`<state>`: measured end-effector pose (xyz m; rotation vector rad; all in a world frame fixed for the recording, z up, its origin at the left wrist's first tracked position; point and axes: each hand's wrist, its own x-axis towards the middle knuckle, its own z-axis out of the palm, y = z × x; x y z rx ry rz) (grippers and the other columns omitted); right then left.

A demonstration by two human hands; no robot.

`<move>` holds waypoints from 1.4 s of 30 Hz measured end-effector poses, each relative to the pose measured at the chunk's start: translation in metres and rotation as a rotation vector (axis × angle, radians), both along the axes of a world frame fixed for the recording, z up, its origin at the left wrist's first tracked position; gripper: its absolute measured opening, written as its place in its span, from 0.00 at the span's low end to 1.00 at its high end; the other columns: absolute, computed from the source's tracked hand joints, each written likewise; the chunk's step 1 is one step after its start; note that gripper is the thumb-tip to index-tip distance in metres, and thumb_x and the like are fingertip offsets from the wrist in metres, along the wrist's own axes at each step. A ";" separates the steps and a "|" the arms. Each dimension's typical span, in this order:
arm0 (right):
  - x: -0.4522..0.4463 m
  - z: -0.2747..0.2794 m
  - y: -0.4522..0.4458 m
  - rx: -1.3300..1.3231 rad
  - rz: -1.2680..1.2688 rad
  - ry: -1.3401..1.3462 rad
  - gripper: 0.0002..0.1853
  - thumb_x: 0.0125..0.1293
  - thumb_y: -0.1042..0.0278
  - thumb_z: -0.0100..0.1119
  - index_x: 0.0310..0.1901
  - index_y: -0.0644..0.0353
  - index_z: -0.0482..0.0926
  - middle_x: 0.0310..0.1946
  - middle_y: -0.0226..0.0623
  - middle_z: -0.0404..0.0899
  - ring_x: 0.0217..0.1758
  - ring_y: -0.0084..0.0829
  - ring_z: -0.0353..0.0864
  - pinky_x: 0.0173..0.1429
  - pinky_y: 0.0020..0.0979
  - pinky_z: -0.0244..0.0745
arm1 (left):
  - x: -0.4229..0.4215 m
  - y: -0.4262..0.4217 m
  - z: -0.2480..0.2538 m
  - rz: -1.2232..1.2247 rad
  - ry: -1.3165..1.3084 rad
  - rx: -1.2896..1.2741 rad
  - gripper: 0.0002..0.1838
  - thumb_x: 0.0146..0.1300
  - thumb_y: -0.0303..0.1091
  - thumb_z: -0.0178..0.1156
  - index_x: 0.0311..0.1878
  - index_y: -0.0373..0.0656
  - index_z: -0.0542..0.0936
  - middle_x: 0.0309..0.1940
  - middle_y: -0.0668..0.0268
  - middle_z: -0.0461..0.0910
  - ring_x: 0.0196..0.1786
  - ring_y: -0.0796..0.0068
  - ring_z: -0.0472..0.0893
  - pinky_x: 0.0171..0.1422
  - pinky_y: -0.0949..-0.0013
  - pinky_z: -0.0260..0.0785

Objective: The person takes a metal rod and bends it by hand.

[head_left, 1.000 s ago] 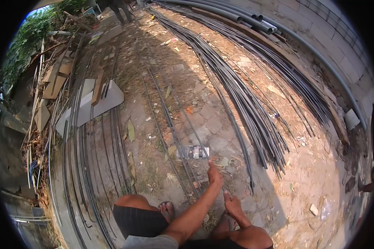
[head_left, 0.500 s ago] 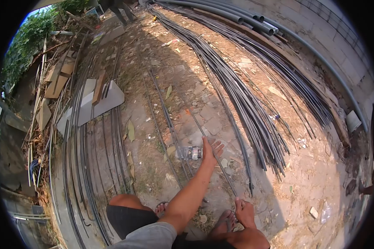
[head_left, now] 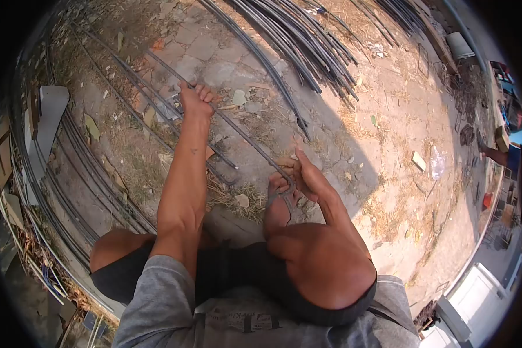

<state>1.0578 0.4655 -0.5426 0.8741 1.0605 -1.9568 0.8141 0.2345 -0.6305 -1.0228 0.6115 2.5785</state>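
My left hand [head_left: 196, 101] is closed around a thin ribbed steel rebar [head_left: 240, 132] that slants across the ground toward me. Near the bar's close end is my right hand [head_left: 310, 175], its thumb raised apart and its fingers loosely curved beside the metal. Whether those fingers touch the bar is hard to make out. The bar's end lies just over my sandalled foot [head_left: 277, 210]. Left of it, other rebars [head_left: 134, 75] rest on the ground, and a crushed clear plastic bottle [head_left: 168, 109] lies partly behind them.
A thick bundle of rebars [head_left: 296, 43] lies ahead to the right. More bars [head_left: 69, 203] run along the left, by a pale board [head_left: 45, 124]. A block [head_left: 419, 161] and a clear plastic bag [head_left: 438, 165] sit at right. Another person's arm [head_left: 496, 155] shows at the far right.
My view has tipped down and closer. My left hand, open before, has closed on the rebar. My right hand has loosened from a fist, with its thumb lifted away.
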 end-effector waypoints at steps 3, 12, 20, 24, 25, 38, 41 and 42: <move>0.001 0.011 -0.018 0.366 0.395 0.210 0.36 0.74 0.35 0.28 0.58 0.60 0.75 0.32 0.38 0.80 0.32 0.29 0.78 0.41 0.32 0.76 | -0.002 0.002 0.003 -0.023 -0.005 -0.047 0.26 0.72 0.64 0.37 0.32 0.52 0.64 0.14 0.76 0.55 0.13 0.82 0.51 0.15 0.75 0.42; 0.011 -0.006 -0.039 0.940 0.229 0.517 0.25 0.71 0.52 0.49 0.23 0.67 0.72 0.15 0.45 0.67 0.22 0.32 0.72 0.31 0.40 0.67 | -0.001 0.030 0.039 0.036 -0.044 -0.244 0.25 0.70 0.66 0.41 0.34 0.52 0.64 0.16 0.77 0.54 0.14 0.83 0.52 0.15 0.76 0.42; 0.028 -0.008 -0.027 0.734 0.103 0.353 0.23 0.74 0.56 0.48 0.22 0.62 0.71 0.16 0.26 0.66 0.22 0.17 0.61 0.26 0.29 0.59 | 0.005 0.064 0.036 -0.055 0.000 -0.147 0.24 0.70 0.65 0.42 0.31 0.54 0.65 0.15 0.78 0.53 0.14 0.84 0.52 0.14 0.77 0.41; 0.019 -0.004 -0.030 0.761 0.138 0.374 0.23 0.74 0.56 0.47 0.22 0.62 0.71 0.16 0.26 0.66 0.22 0.18 0.62 0.26 0.28 0.59 | -0.006 0.050 0.014 -0.063 -0.074 -0.137 0.24 0.70 0.65 0.43 0.32 0.54 0.65 0.15 0.78 0.53 0.13 0.84 0.51 0.14 0.77 0.41; 0.022 -0.016 -0.035 0.801 0.141 0.432 0.23 0.74 0.56 0.47 0.22 0.62 0.71 0.16 0.26 0.66 0.23 0.17 0.62 0.26 0.28 0.59 | -0.008 0.051 0.010 -0.077 -0.076 -0.149 0.24 0.70 0.64 0.43 0.32 0.54 0.65 0.15 0.78 0.53 0.13 0.84 0.51 0.14 0.77 0.40; 0.014 0.005 -0.028 0.659 0.040 0.302 0.22 0.73 0.56 0.49 0.22 0.61 0.71 0.15 0.23 0.64 0.22 0.16 0.61 0.25 0.28 0.57 | -0.002 0.060 0.033 -0.066 0.001 -0.124 0.24 0.70 0.64 0.42 0.32 0.53 0.65 0.15 0.77 0.54 0.13 0.84 0.50 0.15 0.76 0.41; 0.022 -0.019 -0.025 0.757 0.069 0.369 0.22 0.73 0.57 0.50 0.22 0.62 0.70 0.14 0.24 0.64 0.22 0.17 0.61 0.25 0.28 0.57 | -0.004 0.059 0.028 -0.057 -0.026 -0.128 0.25 0.70 0.65 0.42 0.31 0.53 0.65 0.15 0.77 0.54 0.13 0.84 0.50 0.15 0.76 0.41; 0.025 -0.025 -0.025 0.768 0.068 0.383 0.22 0.73 0.57 0.49 0.21 0.62 0.69 0.14 0.25 0.64 0.22 0.17 0.61 0.25 0.28 0.57 | -0.002 0.057 0.025 -0.058 -0.041 -0.131 0.25 0.69 0.66 0.42 0.31 0.53 0.65 0.16 0.77 0.54 0.13 0.84 0.50 0.15 0.76 0.41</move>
